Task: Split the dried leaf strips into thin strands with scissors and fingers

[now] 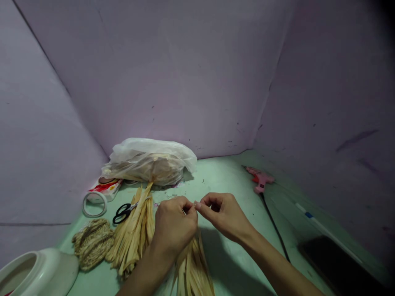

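We're looking down at the pale green tabletop (pixel 228 176), and both hands meet in the middle. The left hand (pixel 174 226) is curled tight around the top of a bundle of pale tan dried leaf strips (pixel 193 267), which fans out below it toward us. The right hand (pixel 224 216) comes in from the other side, thumb and forefinger pinched shut right at the left fingertips. Whether it grips a strip end or something finer is too small to tell.

We'd judge the step in hand to be fine work on the bundle's top end. What that calls for is a firm left grip so the strips don't splay, and small, careful finger moves from the right.

Just left lies a second heap of loose tan strips (pixel 135 234), with black-handled scissors (pixel 123 211) touching it. Beside those are a coil of brown jute twine (pixel 92 244) and a white tape roll (pixel 94 204). Behind them sits a clear plastic bag of husks (pixel 151 160), and a pink glue gun (pixel 261 179) lies well apart to the right.
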The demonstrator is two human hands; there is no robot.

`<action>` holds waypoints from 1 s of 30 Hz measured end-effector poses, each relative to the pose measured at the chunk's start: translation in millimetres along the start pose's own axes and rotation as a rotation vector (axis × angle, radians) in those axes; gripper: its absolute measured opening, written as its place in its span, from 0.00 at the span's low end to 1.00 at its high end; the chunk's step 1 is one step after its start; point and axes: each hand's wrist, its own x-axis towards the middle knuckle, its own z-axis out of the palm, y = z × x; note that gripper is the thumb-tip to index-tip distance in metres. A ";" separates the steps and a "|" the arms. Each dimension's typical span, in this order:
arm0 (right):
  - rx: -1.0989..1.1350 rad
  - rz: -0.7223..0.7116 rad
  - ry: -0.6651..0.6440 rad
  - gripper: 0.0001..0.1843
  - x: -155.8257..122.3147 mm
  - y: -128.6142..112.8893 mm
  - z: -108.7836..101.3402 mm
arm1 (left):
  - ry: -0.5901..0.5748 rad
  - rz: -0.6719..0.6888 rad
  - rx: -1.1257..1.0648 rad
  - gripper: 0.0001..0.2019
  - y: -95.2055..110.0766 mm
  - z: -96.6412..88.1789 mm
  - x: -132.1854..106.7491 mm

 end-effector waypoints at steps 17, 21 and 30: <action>-0.171 -0.158 0.304 0.13 1.7 1.0 -15.6 | -0.474 -0.354 -0.837 0.10 -22.8 -13.2 21.9; -0.423 0.134 0.215 0.12 11.4 20.1 -14.2 | -0.575 -0.340 -0.892 0.11 -22.5 -11.6 19.9; -0.232 0.042 0.216 0.10 14.7 23.9 -11.8 | -0.637 -0.350 -0.963 0.12 -19.8 -10.0 18.4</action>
